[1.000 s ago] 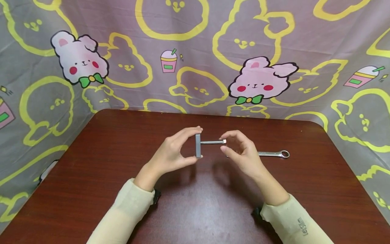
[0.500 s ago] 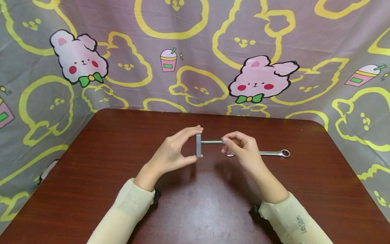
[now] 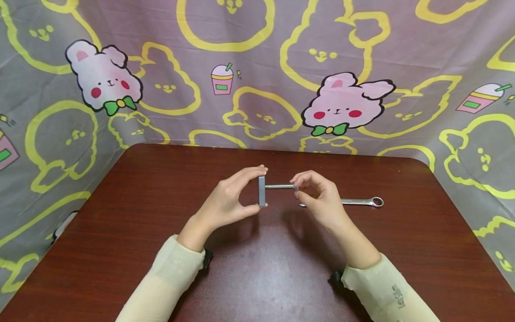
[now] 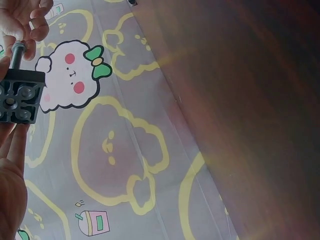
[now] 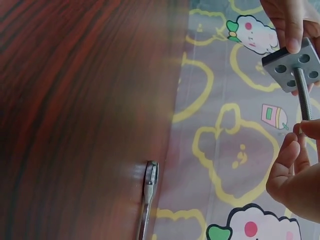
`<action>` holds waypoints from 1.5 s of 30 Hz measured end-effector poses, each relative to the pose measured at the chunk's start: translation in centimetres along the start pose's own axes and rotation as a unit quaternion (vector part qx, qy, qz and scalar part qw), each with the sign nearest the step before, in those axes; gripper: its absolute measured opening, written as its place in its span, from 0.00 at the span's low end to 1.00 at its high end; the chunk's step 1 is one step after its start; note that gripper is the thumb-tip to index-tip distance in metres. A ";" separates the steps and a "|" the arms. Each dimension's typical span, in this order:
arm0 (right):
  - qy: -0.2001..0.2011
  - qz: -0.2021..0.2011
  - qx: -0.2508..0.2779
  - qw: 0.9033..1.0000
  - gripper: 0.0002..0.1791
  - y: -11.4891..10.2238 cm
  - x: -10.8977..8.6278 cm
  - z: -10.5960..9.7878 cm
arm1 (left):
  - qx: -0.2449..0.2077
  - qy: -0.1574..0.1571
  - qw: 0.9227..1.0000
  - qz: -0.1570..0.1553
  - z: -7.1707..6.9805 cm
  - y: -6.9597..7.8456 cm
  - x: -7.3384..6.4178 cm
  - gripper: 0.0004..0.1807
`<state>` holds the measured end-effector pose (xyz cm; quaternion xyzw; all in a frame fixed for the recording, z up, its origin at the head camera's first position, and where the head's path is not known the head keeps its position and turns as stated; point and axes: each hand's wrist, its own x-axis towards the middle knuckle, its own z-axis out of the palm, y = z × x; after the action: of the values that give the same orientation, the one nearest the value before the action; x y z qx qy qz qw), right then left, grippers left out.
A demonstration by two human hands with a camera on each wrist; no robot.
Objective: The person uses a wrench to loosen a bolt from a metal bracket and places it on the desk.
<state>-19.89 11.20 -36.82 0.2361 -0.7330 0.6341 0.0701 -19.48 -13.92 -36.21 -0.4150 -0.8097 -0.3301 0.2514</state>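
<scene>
Between thumb and fingertips, my left hand (image 3: 223, 199) holds a small grey square plate (image 3: 262, 191) on edge above the table. A long threaded bolt (image 3: 279, 186) sticks out of the plate's middle toward the right. At its head end, thumb and index finger of my right hand (image 3: 323, 201) pinch it, partly hiding the head. The right wrist view shows round holes near the corners of the plate (image 5: 293, 64) and the bolt (image 5: 303, 95) in its centre. From the left wrist view the plate's ribbed other face (image 4: 22, 106) shows.
A combination wrench (image 3: 358, 202) lies on the dark red-brown table (image 3: 257, 277) behind the right hand, its open end partly hidden. A patterned cloth (image 3: 257, 67) hangs around the table's back and sides.
The right fingers were apart around the bolt head, then closed on it and rolled, and now stand with the thumb lower again. The left hand and plate stay nearly still.
</scene>
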 end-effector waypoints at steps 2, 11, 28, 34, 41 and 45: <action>-0.003 -0.004 0.005 1.000 0.10 0.0 -0.1 -0.1 | 0.000 0.001 1.000 0.001 0.0 0.0 0.0 0.38; 0.008 0.066 0.018 0.998 0.12 -0.3 -0.2 -0.4 | 0.001 0.000 1.000 0.003 0.0 0.2 0.1 0.38; 0.022 0.092 0.028 0.995 0.12 -0.5 0.1 -0.3 | 0.001 0.002 1.000 0.016 0.0 0.2 0.2 0.37; 0.009 0.062 0.027 0.998 0.09 -0.4 -0.1 -0.3 | 0.008 0.001 1.000 0.010 -0.1 0.3 0.2 0.38; -0.001 0.015 0.008 1.000 0.07 -0.2 -0.3 -0.2 | 0.006 -0.002 1.000 0.005 -0.1 0.3 0.1 0.38; 0.005 0.009 0.010 1.000 0.08 -0.2 -0.4 -0.3 | 0.006 -0.001 1.000 0.005 0.0 0.4 0.1 0.38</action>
<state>-19.53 11.54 -36.75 0.2268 -0.7284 0.6433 0.0652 -19.23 -13.70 -35.99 -0.4180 -0.8097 -0.3237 0.2547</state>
